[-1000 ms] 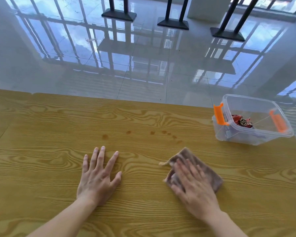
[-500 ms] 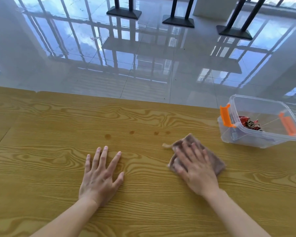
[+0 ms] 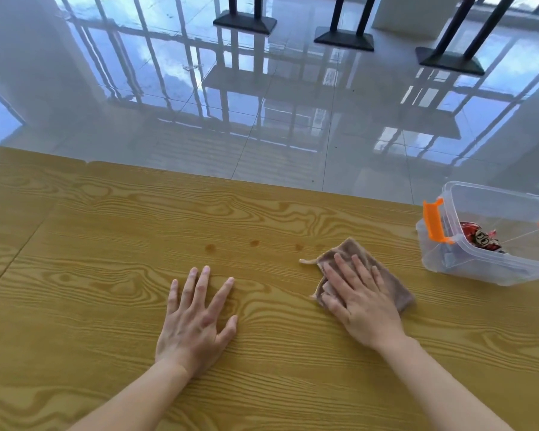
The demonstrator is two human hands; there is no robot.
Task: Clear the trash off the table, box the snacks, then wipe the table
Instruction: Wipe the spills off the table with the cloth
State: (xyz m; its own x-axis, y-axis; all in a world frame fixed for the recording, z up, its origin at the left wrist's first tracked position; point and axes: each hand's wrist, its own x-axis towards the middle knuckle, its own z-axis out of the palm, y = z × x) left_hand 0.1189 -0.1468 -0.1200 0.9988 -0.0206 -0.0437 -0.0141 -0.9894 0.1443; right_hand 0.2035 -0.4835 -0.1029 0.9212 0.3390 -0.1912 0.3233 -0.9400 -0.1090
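Head view, right hand (image 3: pixel 360 301) flat on cloth (image 3: pixel 392 286), left hand (image 3: pixel 196 321) splayed

Bright daylight; floor (image 3: pixel 262 119) glare; edges bowed.
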